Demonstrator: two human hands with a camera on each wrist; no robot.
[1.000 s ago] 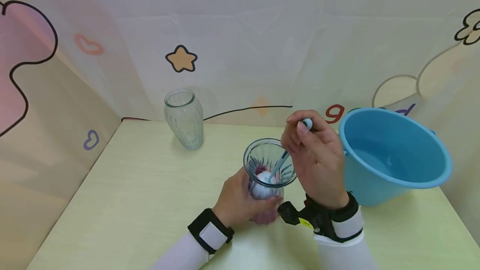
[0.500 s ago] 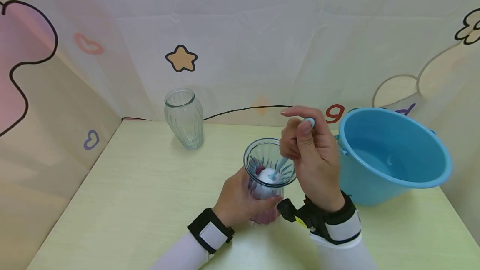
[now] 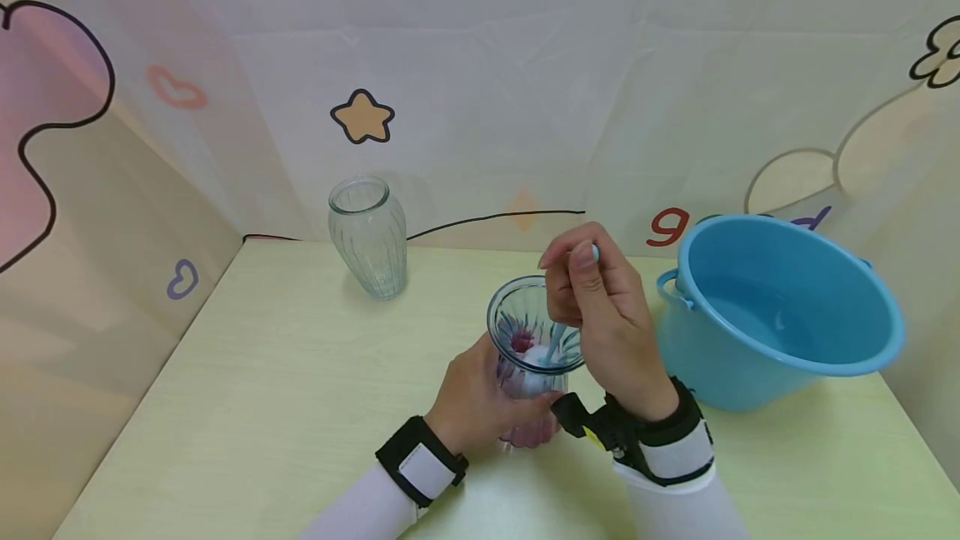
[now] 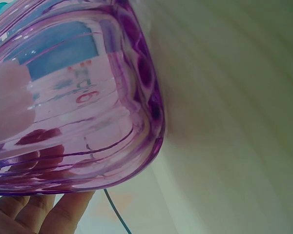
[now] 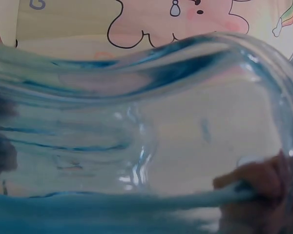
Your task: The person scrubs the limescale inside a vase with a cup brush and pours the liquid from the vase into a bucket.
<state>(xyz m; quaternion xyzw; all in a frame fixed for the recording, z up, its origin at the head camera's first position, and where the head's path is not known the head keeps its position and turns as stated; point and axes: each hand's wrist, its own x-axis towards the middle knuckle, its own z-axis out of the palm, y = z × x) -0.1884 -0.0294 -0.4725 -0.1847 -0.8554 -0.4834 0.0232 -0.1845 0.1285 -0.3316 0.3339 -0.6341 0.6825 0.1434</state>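
My left hand [image 3: 474,407] grips a ribbed glass vase [image 3: 529,435], blue at the rim and purple at the base, tilted so its mouth faces the head camera. In my right hand [image 3: 611,315], between thumb and curled fingers, is a cleaning brush with a light blue handle [image 3: 556,340]. Its rounded white head [image 3: 536,357] sits inside the vase. The left wrist view shows the purple base [image 4: 151,87] up close, with left fingers [image 4: 63,214] behind it. Through the clear glass [image 5: 136,87] in the right wrist view, the brush handle [image 5: 205,199] shows blurred.
A second, clear ribbed vase [image 3: 371,248] stands at the back left of the pale wooden table [image 3: 247,390]. On the right is a light blue bucket [image 3: 750,365] with a side handle [image 3: 667,286]. A printed cloth backdrop [image 3: 480,107] rises behind.
My right hand has moved left over the vase, its raised index finger curling back down. The brush head has shifted deeper into the vase. My left hand and the vase stay in place.
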